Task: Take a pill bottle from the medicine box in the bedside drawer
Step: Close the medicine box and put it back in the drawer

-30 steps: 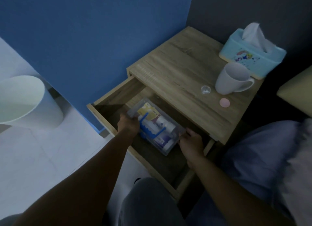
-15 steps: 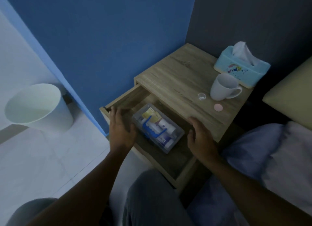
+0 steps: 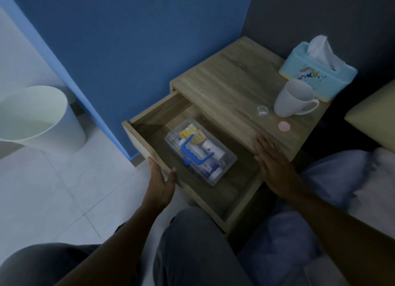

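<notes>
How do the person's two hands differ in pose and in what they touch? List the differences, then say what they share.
The left hand curls over the drawer's front panel, thumb inside; the right hand lies flat, fingers straight. The left hand grips the panel; the right hand rests by the nightstand's front edge, gripping nothing. Shared: both are bare, and neither touches the clear medicine box.

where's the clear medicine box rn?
Head view: the clear plastic medicine box with the blue handle lies in the open wooden drawer, between the left hand and the right hand.

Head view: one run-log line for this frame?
left hand: on wooden drawer front | right hand: open, empty | clear plastic medicine box: closed, in drawer
</notes>
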Demonstrator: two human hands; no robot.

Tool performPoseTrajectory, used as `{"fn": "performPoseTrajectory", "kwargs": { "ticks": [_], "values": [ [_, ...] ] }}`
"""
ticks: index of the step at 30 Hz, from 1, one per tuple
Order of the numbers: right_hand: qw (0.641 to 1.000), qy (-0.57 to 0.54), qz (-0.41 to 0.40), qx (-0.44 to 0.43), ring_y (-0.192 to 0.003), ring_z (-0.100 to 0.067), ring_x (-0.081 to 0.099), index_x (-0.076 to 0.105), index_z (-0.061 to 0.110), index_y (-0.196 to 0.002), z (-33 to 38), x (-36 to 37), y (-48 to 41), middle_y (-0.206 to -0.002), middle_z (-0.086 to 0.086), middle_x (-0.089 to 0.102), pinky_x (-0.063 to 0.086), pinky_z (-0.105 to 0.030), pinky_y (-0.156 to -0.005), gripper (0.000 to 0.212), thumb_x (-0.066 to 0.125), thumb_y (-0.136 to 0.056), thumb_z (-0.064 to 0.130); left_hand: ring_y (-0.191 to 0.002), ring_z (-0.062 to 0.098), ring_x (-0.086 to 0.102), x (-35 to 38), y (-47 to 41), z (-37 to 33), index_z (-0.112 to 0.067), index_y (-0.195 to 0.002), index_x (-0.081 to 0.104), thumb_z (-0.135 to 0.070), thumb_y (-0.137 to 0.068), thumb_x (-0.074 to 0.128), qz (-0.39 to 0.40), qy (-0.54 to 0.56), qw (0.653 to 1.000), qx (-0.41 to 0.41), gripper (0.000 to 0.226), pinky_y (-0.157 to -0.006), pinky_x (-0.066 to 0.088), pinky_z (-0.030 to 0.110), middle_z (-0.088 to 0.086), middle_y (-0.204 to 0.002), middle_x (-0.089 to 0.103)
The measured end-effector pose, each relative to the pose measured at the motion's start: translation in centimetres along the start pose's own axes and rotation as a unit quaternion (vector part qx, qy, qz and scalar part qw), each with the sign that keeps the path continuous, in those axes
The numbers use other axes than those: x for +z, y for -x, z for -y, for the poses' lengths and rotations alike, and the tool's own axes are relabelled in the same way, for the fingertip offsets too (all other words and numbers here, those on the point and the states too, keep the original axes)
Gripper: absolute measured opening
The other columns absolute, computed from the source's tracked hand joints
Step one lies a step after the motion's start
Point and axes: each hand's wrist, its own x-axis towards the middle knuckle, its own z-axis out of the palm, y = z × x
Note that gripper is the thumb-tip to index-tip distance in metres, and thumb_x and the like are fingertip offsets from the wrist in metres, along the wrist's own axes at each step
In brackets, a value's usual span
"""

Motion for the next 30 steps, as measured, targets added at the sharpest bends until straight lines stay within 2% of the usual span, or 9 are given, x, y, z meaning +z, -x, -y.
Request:
{"fn": "performPoseTrajectory", "kwargs": {
  "ticks": [3, 7, 9, 11, 13, 19, 22, 27, 30],
  "values": [
    [1.0, 0.003, -0.013, 0.0, -0.148, -0.029, 0.029, 0.037, 0.003, -0.15, 0.0, 0.1, 0.1, -0.157, -0.017, 0.036, 0.021, -0.046, -0.122, 0.051, 0.048, -0.102, 0.015, -0.133, 0.003, 0.027, 0.2, -0.4, 0.3, -0.048, -0.15, -0.007, -0.06, -0.09, 0.05, 0.007, 0.025, 1.0, 0.006, 0.083, -0.098, 0.032, 0.021, -0.016, -0.163, 0.008],
    [1.0, -0.016, -0.02, 0.016, -0.149, -0.026, 0.028, 0.038, 0.003, -0.149, 0.1, 0.4, 0.0, -0.157, -0.016, 0.036, 0.021, -0.045, -0.123, 0.052, 0.037, -0.101, 0.022, -0.126, -0.006, 0.021, 1.2, -1.2, -0.1, -0.044, -0.151, -0.01, -0.054, -0.094, 0.047, 0.019, 0.037, 0.999, -0.006, 0.081, -0.089, 0.028, 0.008, -0.03, -0.155, 0.005],
    [0.999, -0.032, -0.023, 0.019, -0.149, -0.026, 0.029, 0.039, 0.003, -0.149, 0.0, 0.5, 0.0, -0.157, -0.016, 0.037, 0.024, -0.048, -0.122, 0.051, 0.036, -0.101, 0.022, -0.125, -0.006, 0.019, 2.0, -2.0, -0.6, -0.042, -0.152, -0.011, -0.051, -0.096, 0.045, 0.026, 0.042, 0.999, -0.006, 0.079, -0.093, 0.027, 0.012, -0.033, -0.149, 0.006],
    [0.998, -0.049, -0.019, 0.022, -0.15, -0.025, 0.027, 0.038, 0.004, -0.15, -0.2, 0.7, -0.2, -0.158, -0.014, 0.036, 0.025, -0.05, -0.121, 0.05, 0.037, -0.102, 0.021, -0.126, -0.004, 0.017, 2.6, -2.9, -0.9, -0.039, -0.152, -0.013, -0.047, -0.098, 0.044, 0.038, 0.047, 0.998, -0.005, 0.079, -0.098, 0.026, 0.022, -0.024, -0.158, 0.001],
    [0.997, -0.068, -0.02, 0.023, -0.151, -0.023, 0.025, 0.037, 0.005, -0.15, -0.4, 0.9, -0.3, -0.159, -0.012, 0.035, 0.025, -0.051, -0.121, 0.05, 0.04, -0.102, 0.018, -0.128, -0.002, 0.015, 3.2, -3.8, -1.3, -0.036, -0.152, -0.015, -0.044, -0.098, 0.044, 0.053, 0.05, 0.997, -0.001, 0.081, -0.101, 0.024, 0.025, -0.017, -0.162, -0.005],
    [0.994, -0.094, -0.037, 0.034, -0.151, -0.02, 0.024, 0.04, 0.008, -0.149, -0.5, 1.1, -0.2, -0.159, -0.009, 0.036, 0.024, -0.05, -0.122, 0.049, 0.046, -0.101, 0.016, -0.128, 0.005, 0.028, 5.8, -6.2, -2.7, -0.03, -0.152, -0.021, -0.041, -0.1, 0.044, 0.068, 0.077, 0.995, -0.004, 0.084, -0.1, 0.032, 0.025, -0.003, -0.164, 0.01],
    [0.994, -0.099, -0.041, 0.038, -0.151, -0.02, 0.025, 0.041, 0.009, -0.149, -0.4, 1.1, -0.3, -0.159, -0.009, 0.036, 0.024, -0.05, -0.122, 0.048, 0.046, -0.101, 0.017, -0.137, 0.014, 0.03, 7.2, -7.3, -3.8, -0.028, -0.151, -0.024, -0.037, -0.101, 0.043, 0.078, 0.084, 0.993, 0.003, 0.084, -0.101, 0.033, 0.027, 0.001, -0.163, 0.012],
    [0.991, -0.119, -0.053, 0.038, -0.15, -0.02, 0.025, 0.042, 0.007, -0.148, -0.2, 1.1, -0.4, -0.158, -0.009, 0.037, 0.021, -0.043, -0.124, 0.048, 0.042, -0.102, 0.018, -0.146, 0.026, 0.023, 9.1, -8.9, -5.4, -0.025, -0.151, -0.022, -0.034, -0.101, 0.044, 0.089, 0.092, 0.992, 0.011, 0.084, -0.117, 0.029, 0.046, 0.004, -0.163, 0.013],
    [0.989, -0.125, -0.063, 0.041, -0.149, -0.018, 0.026, 0.043, 0.007, -0.147, -0.3, 1.1, -0.4, -0.157, -0.008, 0.038, 0.019, -0.039, -0.124, 0.048, 0.043, -0.101, 0.017, -0.147, 0.026, 0.023, 10.1, -9.6, -6.4, -0.021, -0.152, -0.017, -0.033, -0.1, 0.045, 0.079, 0.086, 0.993, 0.014, 0.082, -0.117, 0.029, 0.047, 0.006, -0.161, 0.015]
  ]
}}
